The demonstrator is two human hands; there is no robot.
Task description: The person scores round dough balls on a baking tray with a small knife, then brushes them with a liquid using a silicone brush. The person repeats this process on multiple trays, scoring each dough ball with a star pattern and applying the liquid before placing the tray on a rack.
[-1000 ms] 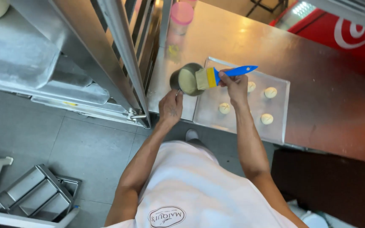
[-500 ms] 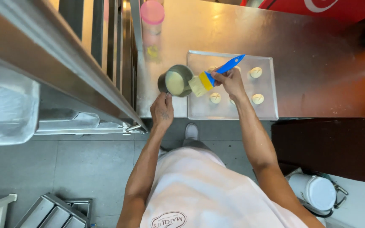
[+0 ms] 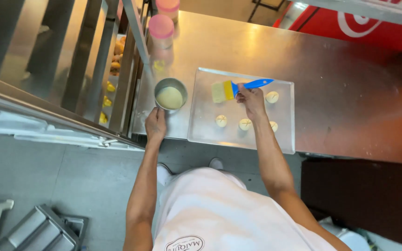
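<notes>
A blue-handled pastry brush [image 3: 238,87] with pale yellow bristles lies level above the baking tray [image 3: 201,125], bristles pointing toward a small round metal cup [image 3: 170,95]. The cup stands upright just beside the tray, filled with creamy yellow liquid.

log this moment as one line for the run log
left hand: holds metal cup of pale liquid | right hand: holds blue-handled brush above tray | tray: four dough pieces
</notes>
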